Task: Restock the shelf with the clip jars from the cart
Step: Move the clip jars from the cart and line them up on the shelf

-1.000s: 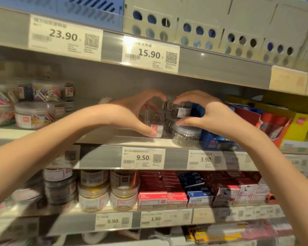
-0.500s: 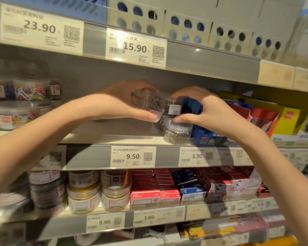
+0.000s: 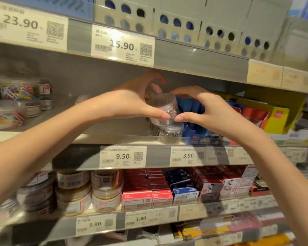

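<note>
We are lowering the clear round jar of silver clips (image 3: 163, 108) squarely onto the clear lidded jar (image 3: 169, 133) at the shelf's front edge (image 3: 131, 139). Left hand (image 3: 131, 102) is gripping it; right hand (image 3: 208, 110), fingers curled, is steadying it.

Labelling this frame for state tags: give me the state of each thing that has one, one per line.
left hand: fingers curled round the upper clip jar
right hand: fingers arched over the same jar, thumb tip at its side
upper clip jar: lidded, tilted, held above the lower one
lower clip jar: lidded, upright on the shelf
coloured clip tubs: lidded, stacked at left
</note>
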`<state>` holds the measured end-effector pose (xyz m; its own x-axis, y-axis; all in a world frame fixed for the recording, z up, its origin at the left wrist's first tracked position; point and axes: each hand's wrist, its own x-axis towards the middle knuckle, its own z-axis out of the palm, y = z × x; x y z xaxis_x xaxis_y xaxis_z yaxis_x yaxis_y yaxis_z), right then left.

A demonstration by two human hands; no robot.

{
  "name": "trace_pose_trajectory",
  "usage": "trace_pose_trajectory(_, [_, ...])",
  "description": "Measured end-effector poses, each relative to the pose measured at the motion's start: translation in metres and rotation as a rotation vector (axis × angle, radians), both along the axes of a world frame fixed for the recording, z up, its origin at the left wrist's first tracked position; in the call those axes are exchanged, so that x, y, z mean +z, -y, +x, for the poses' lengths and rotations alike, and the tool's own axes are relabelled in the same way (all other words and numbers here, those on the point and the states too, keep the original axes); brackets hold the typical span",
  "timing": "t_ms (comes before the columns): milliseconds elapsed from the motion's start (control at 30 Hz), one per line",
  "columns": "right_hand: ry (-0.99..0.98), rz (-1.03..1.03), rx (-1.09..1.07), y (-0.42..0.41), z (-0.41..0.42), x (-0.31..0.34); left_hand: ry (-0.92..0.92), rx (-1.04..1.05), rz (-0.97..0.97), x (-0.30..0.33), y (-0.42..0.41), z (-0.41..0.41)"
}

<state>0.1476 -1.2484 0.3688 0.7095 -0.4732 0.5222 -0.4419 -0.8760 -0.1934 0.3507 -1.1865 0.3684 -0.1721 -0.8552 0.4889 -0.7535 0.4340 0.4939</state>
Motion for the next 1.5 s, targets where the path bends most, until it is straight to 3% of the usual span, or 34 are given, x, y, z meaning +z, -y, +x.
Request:
trace_pose_trajectory(367, [-0.028, -0.011, -0.024, 0.004, -0.008, -0.007, -0.080, 0.002, -0.128, -0.016, 0.003, -0.012])
trace_pose_trajectory(533, [-0.023, -0.007, -0.015, 0.004, -0.009, -0.007, -0.024, 0.053, -0.059, -0.025, -0.003, -0.008])
trace_pose_trajectory(1500, [-0.056, -0.011, -0.063, 0.002, -0.012, -0.004, -0.166, -0.026, 0.001, -0.028, -0.001, -0.015])
